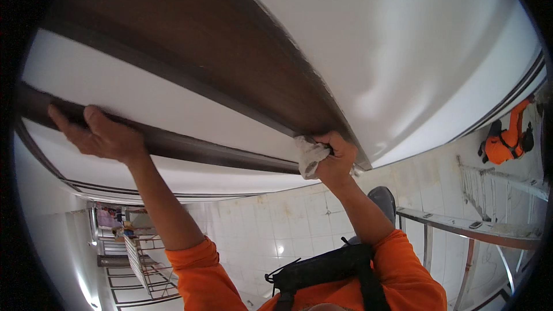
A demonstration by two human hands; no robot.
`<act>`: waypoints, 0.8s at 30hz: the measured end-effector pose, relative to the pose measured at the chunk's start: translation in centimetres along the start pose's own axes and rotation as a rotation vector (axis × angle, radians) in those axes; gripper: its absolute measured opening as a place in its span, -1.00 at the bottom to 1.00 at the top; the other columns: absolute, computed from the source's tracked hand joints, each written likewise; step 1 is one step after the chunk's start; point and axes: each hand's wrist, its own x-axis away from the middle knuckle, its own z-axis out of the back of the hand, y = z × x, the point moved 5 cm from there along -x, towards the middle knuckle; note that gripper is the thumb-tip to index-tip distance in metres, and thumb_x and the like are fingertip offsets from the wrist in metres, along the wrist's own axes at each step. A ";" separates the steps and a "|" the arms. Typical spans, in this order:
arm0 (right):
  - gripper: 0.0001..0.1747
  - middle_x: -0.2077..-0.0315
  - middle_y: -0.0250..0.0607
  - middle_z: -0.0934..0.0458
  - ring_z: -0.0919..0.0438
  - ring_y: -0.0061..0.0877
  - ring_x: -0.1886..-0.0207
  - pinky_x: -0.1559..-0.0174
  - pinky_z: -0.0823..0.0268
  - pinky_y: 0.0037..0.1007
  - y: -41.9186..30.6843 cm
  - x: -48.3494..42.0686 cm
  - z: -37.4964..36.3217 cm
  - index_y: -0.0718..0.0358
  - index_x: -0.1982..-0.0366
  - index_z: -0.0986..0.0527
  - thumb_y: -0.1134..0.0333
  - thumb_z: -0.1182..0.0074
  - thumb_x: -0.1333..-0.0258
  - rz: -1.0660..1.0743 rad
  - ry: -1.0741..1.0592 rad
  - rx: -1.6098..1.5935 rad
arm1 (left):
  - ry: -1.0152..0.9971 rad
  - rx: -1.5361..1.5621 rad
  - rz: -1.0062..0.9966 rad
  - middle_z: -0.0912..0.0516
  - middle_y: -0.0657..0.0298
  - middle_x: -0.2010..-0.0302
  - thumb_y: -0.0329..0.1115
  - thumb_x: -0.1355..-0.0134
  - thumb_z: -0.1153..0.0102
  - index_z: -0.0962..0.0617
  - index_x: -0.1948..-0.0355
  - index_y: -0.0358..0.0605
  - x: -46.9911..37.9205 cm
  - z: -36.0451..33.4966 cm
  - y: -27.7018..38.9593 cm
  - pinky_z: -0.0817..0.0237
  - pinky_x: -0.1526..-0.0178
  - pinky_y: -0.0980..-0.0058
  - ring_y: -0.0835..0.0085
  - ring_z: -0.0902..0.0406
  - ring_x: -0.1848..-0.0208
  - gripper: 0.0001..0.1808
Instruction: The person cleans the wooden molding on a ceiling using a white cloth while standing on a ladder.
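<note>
A broad dark brown board (207,43), apparently wood, runs between white wall surfaces and narrows towards the floor. My right hand (339,157) is at its lower end, gripping a crumpled off-white rag (312,155) against the board's edge. To the left, a narrower dark trim strip (207,152) slants down towards the same spot. My left hand (99,134) lies over that strip's far-left part, fingers spread and holding nothing. Between board and strip shows a white wall panel (168,99).
Beside me on the right stands a metal ladder (475,224). Farther right, a person in orange (505,142) is low beside the wall. Metal scaffolding (147,263) stands at the lower left. Pale tiles cover the floor (259,233). A black bag (324,268) hangs across my chest.
</note>
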 end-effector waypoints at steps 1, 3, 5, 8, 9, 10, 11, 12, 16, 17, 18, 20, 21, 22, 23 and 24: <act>-0.74 0.45 -0.08 -0.76 -0.80 -0.46 0.37 0.28 -0.52 -0.51 -1.3 -0.8 -0.4 0.23 0.36 -0.69 0.49 -0.59 0.12 0.015 -0.004 -0.009 | 0.010 -0.005 -0.054 -0.46 -0.22 -0.46 -0.05 -0.44 -0.04 -0.35 -0.58 -0.27 0.0 0.1 0.2 -0.37 -0.41 0.05 -0.05 -0.51 -0.41 -0.21; -0.76 0.43 -0.07 -0.77 -0.80 -0.44 0.36 0.26 -0.53 -0.51 -4.5 -2.7 -1.3 0.25 0.36 -0.70 0.53 -0.56 0.11 0.039 -0.031 -0.066 | 0.031 0.039 -0.071 -0.42 -0.19 -0.53 -0.11 -0.43 -0.05 -0.37 -0.58 -0.27 0.1 0.1 0.4 -0.12 -0.58 -0.01 -0.09 -0.39 -0.52 -0.24; -0.77 0.45 -0.15 -0.76 -0.71 -0.58 0.36 0.26 -0.50 -0.53 -3.8 -2.5 -1.1 0.29 0.35 -0.68 0.53 -0.56 0.04 0.095 -0.024 -0.044 | 0.050 0.015 -0.102 -0.43 -0.19 -0.53 -0.11 -0.44 -0.04 -0.37 -0.58 -0.26 0.0 0.1 0.9 -0.09 -0.59 -0.02 -0.09 -0.37 -0.54 -0.25; -0.80 0.45 -0.24 -0.75 -0.63 -0.71 0.34 0.23 -0.48 -0.54 -0.7 -0.5 0.1 0.33 0.33 -0.66 0.55 -0.52 -0.04 0.081 -0.029 0.011 | 0.050 -0.089 -0.100 -0.42 -0.14 -0.55 -0.10 -0.46 0.00 -0.35 -0.59 -0.23 -0.4 0.9 1.4 0.05 -0.63 -0.09 -0.12 -0.31 -0.58 -0.26; -0.80 0.43 -0.24 -0.75 -0.64 -0.70 0.32 0.20 -0.49 -0.53 -0.1 -0.1 0.7 0.34 0.32 -0.65 0.57 -0.50 -0.05 0.010 -0.040 0.054 | 0.029 -0.106 -0.090 -0.40 -0.12 -0.56 -0.08 -0.47 0.01 -0.34 -0.59 -0.20 -0.3 0.8 1.3 0.11 -0.64 -0.12 -0.10 -0.29 -0.60 -0.26; -0.80 0.43 -0.24 -0.75 -0.64 -0.70 0.32 0.20 -0.49 -0.53 0.1 0.4 1.1 0.34 0.32 -0.65 0.57 -0.50 -0.05 0.028 -0.042 0.055 | 0.007 -0.121 -0.080 -0.38 -0.09 -0.58 -0.06 -0.48 0.02 -0.33 -0.60 -0.18 -0.3 0.7 1.4 0.17 -0.65 -0.16 -0.08 -0.26 -0.62 -0.25; -0.80 0.42 -0.27 -0.75 -0.64 -0.68 0.31 0.17 -0.50 -0.53 -0.1 0.5 1.6 0.35 0.30 -0.64 0.59 -0.48 -0.06 0.007 -0.042 0.076 | 0.002 -0.107 -0.046 -0.35 -0.04 -0.61 0.01 -0.50 0.06 -0.32 -0.62 -0.13 -0.4 0.5 1.5 0.26 -0.65 -0.21 -0.03 -0.22 -0.66 -0.24; -0.81 0.42 -0.29 -0.75 -0.65 -0.67 0.29 0.14 -0.51 -0.52 -0.2 0.6 2.2 0.36 0.29 -0.63 0.60 -0.46 -0.07 -0.015 -0.040 0.098 | 0.016 -0.105 -0.035 -0.35 -0.04 -0.61 0.01 -0.50 0.06 -0.32 -0.62 -0.13 -0.4 0.4 1.5 0.26 -0.65 -0.21 -0.03 -0.22 -0.66 -0.24; -0.80 0.39 -0.24 -0.74 -0.65 -0.62 0.34 0.19 -0.51 -0.52 -5.6 -1.8 2.4 0.33 0.25 -0.64 0.64 -0.39 -0.08 0.104 -0.079 0.019 | 0.086 -0.058 0.000 -0.42 -0.09 -0.57 0.02 -0.41 0.01 -0.46 -0.52 -0.21 -1.1 0.7 1.5 0.20 -0.63 -0.11 -0.03 -0.26 -0.64 -0.24; -0.80 0.39 -0.24 -0.74 -0.65 -0.62 0.34 0.19 -0.51 -0.52 -7.0 -2.9 2.6 0.33 0.25 -0.64 0.64 -0.39 -0.08 0.124 -0.075 0.039 | 0.087 -0.058 0.006 -0.42 -0.08 -0.56 0.01 -0.39 0.00 -0.47 -0.51 -0.22 -0.8 0.4 1.4 0.20 -0.64 -0.09 -0.02 -0.26 -0.64 -0.24; -0.72 0.34 -0.23 -0.76 -0.71 -0.46 0.29 0.16 -0.54 -0.42 -9.2 -3.9 2.2 0.27 0.23 -0.66 0.62 -0.40 0.04 0.254 -0.091 0.098 | 0.081 -0.072 0.000 -0.43 -0.08 -0.56 -0.01 -0.37 -0.01 -0.48 -0.50 -0.24 -0.9 0.6 1.2 0.20 -0.64 -0.07 -0.01 -0.27 -0.64 -0.23; -0.63 0.29 -0.21 -0.77 -0.77 -0.30 0.24 0.14 -0.57 -0.31 -12.9 -6.0 1.3 0.20 0.20 -0.68 0.60 -0.42 0.15 0.396 -0.112 0.165 | 0.081 -0.084 0.009 -0.44 -0.08 -0.56 -0.01 -0.34 -0.03 -0.49 -0.50 -0.22 -1.2 1.1 0.6 0.20 -0.64 -0.07 -0.01 -0.28 -0.63 -0.23; -0.63 0.20 -0.23 -0.76 -0.73 -0.25 0.11 0.02 -0.53 -0.24 -14.9 -7.1 1.1 0.17 0.21 -0.68 0.56 -0.42 0.18 0.535 -0.090 0.250 | 0.072 -0.085 0.009 -0.44 -0.08 -0.55 -0.02 -0.32 -0.04 -0.49 -0.50 -0.21 -1.1 0.9 0.7 0.19 -0.64 -0.07 -0.01 -0.29 -0.63 -0.22; -0.62 0.10 -0.26 -0.75 -0.70 -0.20 -0.03 -0.10 -0.48 -0.16 -16.3 -7.9 0.7 0.14 0.21 -0.69 0.51 -0.41 0.20 0.674 -0.071 0.334 | 0.081 -0.078 0.022 -0.44 -0.08 -0.55 -0.02 -0.32 -0.04 -0.49 -0.50 -0.21 -1.0 0.8 0.8 0.19 -0.64 -0.07 -0.01 -0.29 -0.63 -0.22; -0.62 0.10 -0.26 -0.75 -0.70 -0.20 -0.03 -0.10 -0.48 -0.16 -16.7 -8.9 -0.1 0.14 0.21 -0.69 0.51 -0.41 0.20 0.685 -0.073 0.342 | 0.080 -0.078 0.020 -0.44 -0.07 -0.55 -0.02 -0.30 -0.05 -0.50 -0.50 -0.18 -1.1 0.7 0.8 0.19 -0.64 -0.08 -0.02 -0.28 -0.63 -0.22; -0.66 -0.01 -0.22 -0.71 -0.62 -0.17 -0.16 -0.20 -0.38 -0.10 -17.2 -9.5 -0.8 0.12 0.23 -0.68 0.47 -0.42 0.16 0.768 0.002 0.405 | 0.078 -0.077 0.016 -0.44 -0.07 -0.55 -0.03 -0.29 -0.06 -0.50 -0.49 -0.16 -1.1 0.7 0.8 0.19 -0.64 -0.09 -0.02 -0.28 -0.63 -0.22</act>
